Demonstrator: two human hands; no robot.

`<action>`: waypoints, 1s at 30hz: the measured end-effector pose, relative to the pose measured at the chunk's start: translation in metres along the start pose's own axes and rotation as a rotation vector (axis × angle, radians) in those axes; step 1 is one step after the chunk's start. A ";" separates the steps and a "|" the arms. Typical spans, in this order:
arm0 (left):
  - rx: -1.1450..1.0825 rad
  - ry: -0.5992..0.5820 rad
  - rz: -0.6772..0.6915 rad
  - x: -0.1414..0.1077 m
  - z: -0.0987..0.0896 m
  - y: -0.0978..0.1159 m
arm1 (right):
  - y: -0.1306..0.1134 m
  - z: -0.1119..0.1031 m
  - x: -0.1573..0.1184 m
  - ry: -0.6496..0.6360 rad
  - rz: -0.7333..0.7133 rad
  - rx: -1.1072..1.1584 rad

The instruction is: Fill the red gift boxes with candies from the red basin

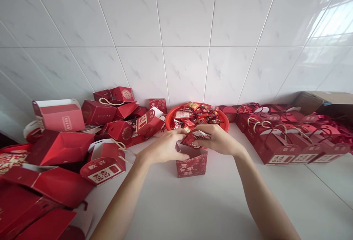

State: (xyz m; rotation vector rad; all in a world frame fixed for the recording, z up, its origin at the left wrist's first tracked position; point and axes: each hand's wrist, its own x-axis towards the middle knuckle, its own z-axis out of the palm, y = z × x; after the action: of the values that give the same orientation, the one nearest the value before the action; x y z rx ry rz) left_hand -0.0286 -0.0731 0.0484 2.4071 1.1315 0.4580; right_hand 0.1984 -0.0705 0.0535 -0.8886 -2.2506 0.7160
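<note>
A small red gift box [191, 167] with a pale floral print stands upright on the white table, its top open. My left hand [167, 147] grips its left side, the thumb over the opening and the fingers at the back. My right hand [216, 138] has its fingers closed on a red flap [195, 137] with white print at the back of the opening. It looks like part of the box. What lies inside the box is mostly hidden. Right behind my hands is an orange-red basin [226, 122] heaped with wrapped candies [197, 113].
Open, unfilled-looking red boxes [62, 146] lie piled on the left. Rows of red boxes with rope handles [284, 148] stand on the right. A brown cardboard box [317, 102] sits at the far right. The tiled wall [184, 70] closes off the back.
</note>
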 end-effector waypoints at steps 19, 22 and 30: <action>-0.022 -0.006 0.011 0.000 0.002 -0.004 | -0.006 0.008 0.000 -0.077 0.042 -0.127; 0.017 0.004 -0.016 -0.001 0.002 -0.004 | -0.006 0.008 0.002 -0.113 0.058 -0.083; 0.012 -0.002 -0.053 -0.001 0.000 -0.003 | -0.011 0.009 0.000 0.171 0.073 0.299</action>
State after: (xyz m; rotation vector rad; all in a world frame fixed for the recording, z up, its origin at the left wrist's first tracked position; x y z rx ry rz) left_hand -0.0317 -0.0724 0.0466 2.3807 1.1975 0.4333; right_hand 0.1875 -0.0791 0.0546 -0.8523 -1.9073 0.9432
